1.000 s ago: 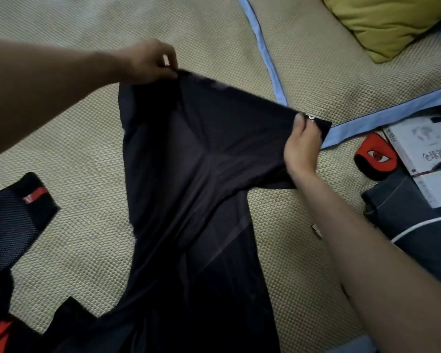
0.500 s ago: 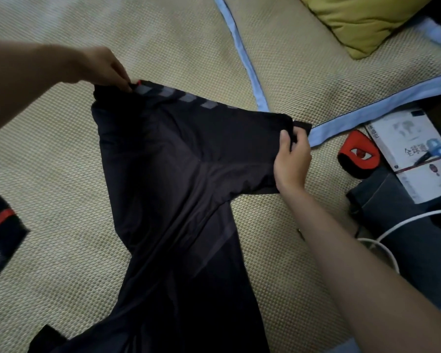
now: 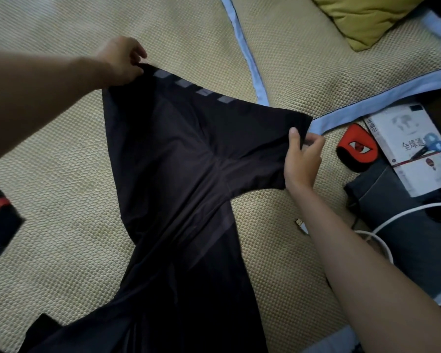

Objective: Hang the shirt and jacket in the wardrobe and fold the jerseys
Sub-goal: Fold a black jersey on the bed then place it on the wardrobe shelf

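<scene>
Jersey [image 3: 178, 174], dark with a row of grey blocks along its upper edge, hangs stretched between the 2 hands above the woven mat [image 3: 61, 179]. Left hand [image 3: 122, 62] pinches the far-left corner; right hand [image 3: 303, 159] pinches the opposite corner, thumb on the near side of the cloth. That held edge runs from upper left down to lower right, and the long axis of the garment trails from it toward the person, its lower part resting on the mat. Right hand is the nearer one. Folding probably calls for laying the held edge flat first, away from the person, with the mat beyond the hands bare enough for it. A book [image 3: 407, 146] and a cable [image 3: 382, 225] lie to the right.
</scene>
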Motion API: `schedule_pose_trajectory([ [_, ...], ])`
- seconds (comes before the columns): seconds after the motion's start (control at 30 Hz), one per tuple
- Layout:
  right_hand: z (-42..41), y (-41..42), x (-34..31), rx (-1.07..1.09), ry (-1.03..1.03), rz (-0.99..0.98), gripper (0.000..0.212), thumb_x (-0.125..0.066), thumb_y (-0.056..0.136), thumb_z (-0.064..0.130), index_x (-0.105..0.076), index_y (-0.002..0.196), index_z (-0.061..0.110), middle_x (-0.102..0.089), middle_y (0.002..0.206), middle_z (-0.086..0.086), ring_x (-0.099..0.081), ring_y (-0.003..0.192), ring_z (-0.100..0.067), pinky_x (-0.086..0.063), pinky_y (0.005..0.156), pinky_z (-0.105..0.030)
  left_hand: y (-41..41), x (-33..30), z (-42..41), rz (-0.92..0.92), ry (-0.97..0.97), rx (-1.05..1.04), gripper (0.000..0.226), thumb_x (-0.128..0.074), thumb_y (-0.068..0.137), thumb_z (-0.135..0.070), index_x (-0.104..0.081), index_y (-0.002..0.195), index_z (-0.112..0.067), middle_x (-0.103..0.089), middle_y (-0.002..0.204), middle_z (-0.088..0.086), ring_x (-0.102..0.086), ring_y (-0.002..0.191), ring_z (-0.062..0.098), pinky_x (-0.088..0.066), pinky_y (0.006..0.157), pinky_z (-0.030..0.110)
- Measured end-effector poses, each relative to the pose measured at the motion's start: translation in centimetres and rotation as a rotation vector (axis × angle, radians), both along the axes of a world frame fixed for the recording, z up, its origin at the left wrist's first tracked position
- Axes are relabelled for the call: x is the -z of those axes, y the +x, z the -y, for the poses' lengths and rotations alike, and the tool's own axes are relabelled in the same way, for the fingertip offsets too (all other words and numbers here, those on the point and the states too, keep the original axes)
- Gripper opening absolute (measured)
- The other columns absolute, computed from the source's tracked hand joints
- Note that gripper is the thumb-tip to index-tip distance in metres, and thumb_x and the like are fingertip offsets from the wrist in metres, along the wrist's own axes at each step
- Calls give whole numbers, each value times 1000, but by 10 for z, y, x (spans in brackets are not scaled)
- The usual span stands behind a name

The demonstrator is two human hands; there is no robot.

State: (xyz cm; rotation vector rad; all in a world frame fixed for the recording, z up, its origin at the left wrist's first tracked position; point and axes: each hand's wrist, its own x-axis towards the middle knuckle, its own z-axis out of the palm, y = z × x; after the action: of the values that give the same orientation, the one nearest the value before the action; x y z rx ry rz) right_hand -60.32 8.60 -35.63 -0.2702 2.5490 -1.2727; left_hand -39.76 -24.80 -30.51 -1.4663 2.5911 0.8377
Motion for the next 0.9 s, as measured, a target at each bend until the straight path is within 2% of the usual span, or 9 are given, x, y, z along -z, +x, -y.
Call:
schedule_pose_trajectory([
  [0.17, -22, 10, -6, -1, -127, 177, 37, -69, 88, 26, -45, 115, 19, -69, 100, 0, -66, 81, -9, -50, 69, -24, 13, 0, -33, 23, -388, 139, 37, -55, 91, -15, -54, 128, -13, -49, 132, 20, -44, 126, 40, -31, 110, 52],
  [0.23, -30, 10, -6, -63, -58, 172, 41, -69, 88, 18, -43, 120, 17, -68, 90, 1, -66, 77, -10, -50, 68, -23, 20, -1, -56, 23, -449, 255, 34, -56, 89, -19, -54, 122, -11, -50, 125, 21, -46, 119, 40, -30, 106, 54],
  [0.3, -36, 11, -8, -118, 83, 86, 42, -68, 92, 19, -42, 124, 14, -61, 87, 1, -61, 75, -13, -49, 70, -28, 31, 2, -78, 6, -424, 362, 31, -60, 88, -22, -57, 116, -9, -54, 117, 21, -49, 112, 41, -34, 100, 53],
  [0.4, -44, 19, -15, -168, 206, -75, 34, -67, 96, 25, -42, 117, 14, -62, 109, -5, -59, 90, -18, -47, 73, -33, 52, 3, -119, -21, -321, 428, 25, -62, 87, -25, -58, 107, -12, -57, 107, 15, -54, 101, 38, -41, 87, 50],
  [0.5, -47, 45, -32, -327, 204, -110, 24, -66, 96, 29, -46, 104, 18, -64, 86, 1, -61, 80, -18, -50, 72, -35, 80, -4, -167, -71, -152, 372, 17, -61, 88, -26, -59, 100, -14, -62, 94, 6, -62, 90, 32, -47, 77, 39],
  [0.57, -55, 75, -37, -487, 239, 24, 22, -70, 91, 32, -54, 98, 19, -61, 72, 9, -62, 74, -17, -49, 72, -34, 108, -10, -201, -48, 4, 300, 13, -63, 91, -27, -61, 96, -15, -64, 84, -1, -65, 81, 28, -43, 68, 31],
  [0.7, -95, 148, -30, -801, 351, 419, 18, -70, 90, 38, -61, 87, 22, -72, 68, 0, -67, 52, -16, -52, 59, -33, 181, -17, -269, 83, 268, 222, 24, -67, 89, -46, -59, 90, -24, -66, 78, -9, -65, 76, 17, -52, 71, 34],
  [0.8, -121, 189, -30, -799, 322, 694, 17, -65, 98, 30, -66, 96, 13, -77, 76, -7, -69, 56, -20, -53, 54, -31, 232, -13, -313, 211, 402, 208, 38, -69, 84, -58, -52, 101, -29, -63, 81, -14, -62, 79, 12, -53, 76, 35],
  [0.9, -136, 216, -33, -727, 292, 894, 23, -61, 101, 30, -68, 107, 9, -79, 87, -12, -73, 68, -25, -56, 59, -29, 265, -7, -340, 283, 396, 209, 37, -68, 87, -53, -51, 107, -27, -59, 82, -15, -62, 85, 18, -50, 79, 35],
])
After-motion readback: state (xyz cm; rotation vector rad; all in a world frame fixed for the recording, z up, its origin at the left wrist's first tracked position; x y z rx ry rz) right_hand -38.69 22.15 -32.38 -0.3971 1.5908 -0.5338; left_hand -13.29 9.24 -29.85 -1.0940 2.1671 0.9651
